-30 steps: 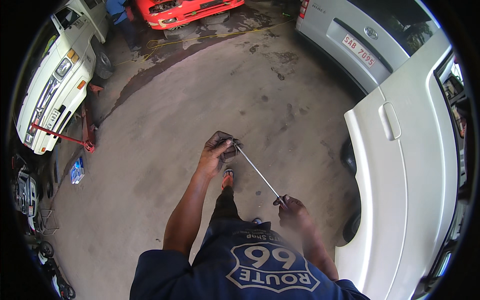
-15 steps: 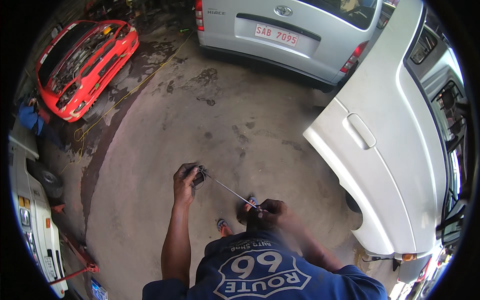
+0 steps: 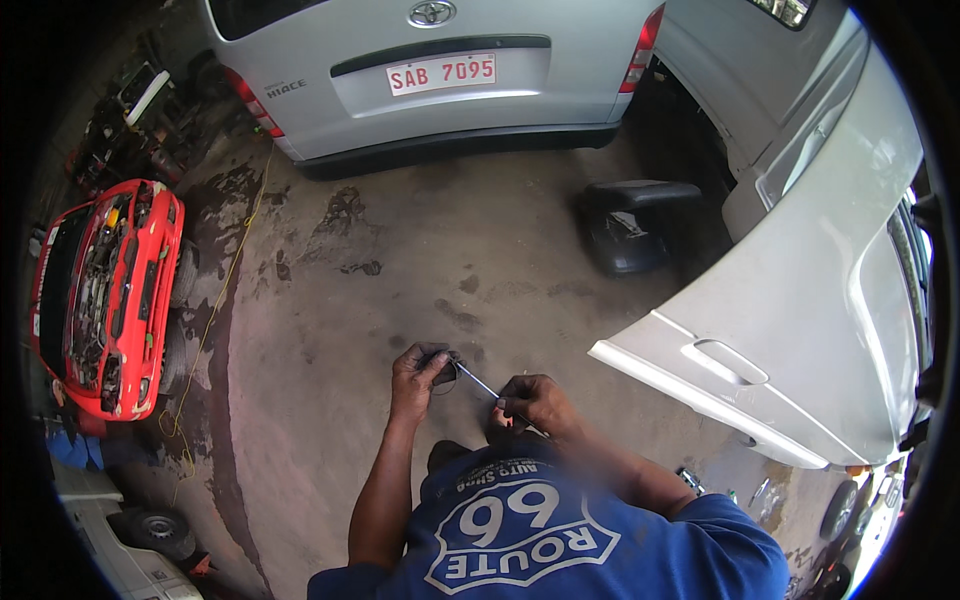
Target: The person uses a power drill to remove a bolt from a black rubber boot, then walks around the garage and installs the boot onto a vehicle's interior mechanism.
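My left hand (image 3: 420, 380) is closed on a small dark part (image 3: 452, 358) with a thin wire loop hanging from it. The fingers cover most of that part, so its kind does not show. In my right hand (image 3: 540, 402), the fingers are wrapped round the near end of a screwdriver (image 3: 480, 382). Its handle is hidden in the grip. The slim bright shaft slants up and left, and its tip meets the dark part at my left fingertips. Both hands are in front of my blue shirt, above the concrete floor.
A silver van (image 3: 330, 120) stands ahead, with a black seat-like piece (image 3: 628, 240) on the floor behind it. An open white vehicle door (image 3: 790, 330) reaches in from the right. At left are a red car (image 3: 150, 300) without its hood and a yellow cord (image 3: 215, 310).
My view has turned right and shows more of the van's rear and the open door. My hands have come closer together, and less of the screwdriver's shaft shows between them.
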Demonstrator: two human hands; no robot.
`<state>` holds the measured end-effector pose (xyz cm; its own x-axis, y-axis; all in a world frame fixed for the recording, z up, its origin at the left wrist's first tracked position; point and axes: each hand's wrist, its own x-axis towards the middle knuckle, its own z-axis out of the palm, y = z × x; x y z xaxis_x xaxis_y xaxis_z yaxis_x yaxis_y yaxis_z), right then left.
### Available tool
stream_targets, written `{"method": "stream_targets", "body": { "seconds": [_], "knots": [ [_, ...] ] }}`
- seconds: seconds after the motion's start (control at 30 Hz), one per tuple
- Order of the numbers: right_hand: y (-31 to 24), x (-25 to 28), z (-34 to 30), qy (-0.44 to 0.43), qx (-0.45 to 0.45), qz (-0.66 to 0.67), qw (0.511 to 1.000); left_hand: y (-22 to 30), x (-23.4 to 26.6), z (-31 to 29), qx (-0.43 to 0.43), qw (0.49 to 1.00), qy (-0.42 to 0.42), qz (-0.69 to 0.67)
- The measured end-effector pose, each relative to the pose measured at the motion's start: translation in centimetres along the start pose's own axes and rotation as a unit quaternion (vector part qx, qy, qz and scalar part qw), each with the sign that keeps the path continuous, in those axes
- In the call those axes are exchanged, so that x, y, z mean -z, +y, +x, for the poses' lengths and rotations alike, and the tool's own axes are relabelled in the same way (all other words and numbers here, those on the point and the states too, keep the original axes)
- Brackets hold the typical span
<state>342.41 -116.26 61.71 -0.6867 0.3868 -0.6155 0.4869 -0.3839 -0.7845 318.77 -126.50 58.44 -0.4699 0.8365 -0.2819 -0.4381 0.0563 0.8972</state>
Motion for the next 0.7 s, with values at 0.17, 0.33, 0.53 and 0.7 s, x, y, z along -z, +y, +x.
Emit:
{"method": "stream_targets", "body": {
  "seconds": [0.17, 0.33, 0.53, 0.7],
  "knots": [
    [-3.8, 4.2, 5.8, 0.059, 0.023, -0.014, 0.998, 2.0, -1.1, 10.6, 0.026, 0.995, -0.079, 0.056],
    [-8.0, 7.7, 10.7, 0.183, 0.019, 0.072, 0.980, 2.7, -5.9, 23.2, 0.034, 0.974, -0.199, 0.105],
    [-11.9, 11.6, 14.5, 0.391, 0.028, 0.231, 0.891, 5.2, -15.8, 35.9, 0.105, 0.908, -0.395, 0.094],
    [-12.7, 14.9, 15.7, 0.549, 0.065, 0.218, 0.805, 3.4, -24.9, 41.7, 0.167, 0.826, -0.524, 0.121]
  ]
}}
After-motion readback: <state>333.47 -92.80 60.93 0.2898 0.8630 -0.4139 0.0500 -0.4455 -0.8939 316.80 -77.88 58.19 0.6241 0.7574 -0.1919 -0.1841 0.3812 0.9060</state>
